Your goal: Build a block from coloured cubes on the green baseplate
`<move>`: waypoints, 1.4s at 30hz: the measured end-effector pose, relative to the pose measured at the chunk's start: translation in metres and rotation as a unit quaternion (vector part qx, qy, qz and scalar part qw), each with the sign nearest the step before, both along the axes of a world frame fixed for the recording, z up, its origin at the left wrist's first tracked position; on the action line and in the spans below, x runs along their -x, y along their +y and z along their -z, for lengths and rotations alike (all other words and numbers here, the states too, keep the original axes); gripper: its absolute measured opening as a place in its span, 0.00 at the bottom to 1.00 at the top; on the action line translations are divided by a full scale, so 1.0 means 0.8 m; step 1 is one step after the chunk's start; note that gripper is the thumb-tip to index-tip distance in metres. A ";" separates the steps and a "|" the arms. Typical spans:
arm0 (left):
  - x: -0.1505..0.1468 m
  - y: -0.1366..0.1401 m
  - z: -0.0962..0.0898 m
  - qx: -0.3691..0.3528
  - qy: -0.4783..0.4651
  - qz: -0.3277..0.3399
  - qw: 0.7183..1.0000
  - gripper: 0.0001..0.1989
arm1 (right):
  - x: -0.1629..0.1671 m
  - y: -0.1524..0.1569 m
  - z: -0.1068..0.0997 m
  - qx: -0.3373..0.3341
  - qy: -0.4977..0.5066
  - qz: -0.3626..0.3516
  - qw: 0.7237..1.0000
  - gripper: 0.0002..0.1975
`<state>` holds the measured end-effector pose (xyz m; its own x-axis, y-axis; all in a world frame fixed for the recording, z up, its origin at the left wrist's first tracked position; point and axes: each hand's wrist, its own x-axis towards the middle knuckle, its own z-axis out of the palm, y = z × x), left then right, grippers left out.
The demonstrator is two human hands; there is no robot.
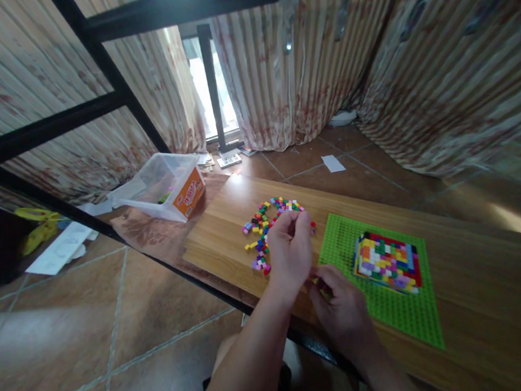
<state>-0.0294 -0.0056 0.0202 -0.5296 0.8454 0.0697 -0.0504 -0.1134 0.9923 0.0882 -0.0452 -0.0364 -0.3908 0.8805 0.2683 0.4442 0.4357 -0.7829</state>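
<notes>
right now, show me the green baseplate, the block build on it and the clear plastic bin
Green baseplate (402,312), head view: bare near part
Block build (385,260), head view: top face
Clear plastic bin (190,195), head view: orange label

The left forearm (255,342), bare, is slanting up and to the right from the lower edge, and the left hand (290,250) is standing higher and farther forward than its partner, fingers curling inward with thumb and forefinger bending toward each other. The right forearm (385,367) is angling up and to the left, while the right hand (341,307) is sitting lower, just beside the left wrist (285,294), its fingers curving inward.
</notes>
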 end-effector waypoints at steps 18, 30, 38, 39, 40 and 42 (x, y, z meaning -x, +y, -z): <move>0.075 -0.005 -0.005 -0.003 -0.171 -0.033 0.985 0.12 | 0.082 -0.005 0.005 -0.025 -0.121 0.015 0.992 0.06; 0.007 -0.007 0.007 0.085 -0.058 0.308 0.946 0.10 | -0.027 0.035 -0.054 0.034 0.082 0.093 0.992 0.11; -0.030 -0.003 0.008 0.127 -0.133 0.348 0.919 0.12 | -0.071 0.035 -0.050 0.132 0.209 0.132 0.960 0.07; -0.034 -0.002 0.007 0.124 -0.139 0.351 0.918 0.12 | -0.075 0.036 -0.050 0.136 0.224 0.138 0.955 0.07; -0.039 -0.002 0.007 0.121 -0.143 0.354 0.916 0.13 | -0.079 0.036 -0.050 0.142 0.240 0.140 0.950 0.07; -0.047 -0.001 0.007 0.112 -0.150 0.356 0.915 0.13 | -0.086 0.037 -0.050 0.159 0.271 0.138 0.939 0.06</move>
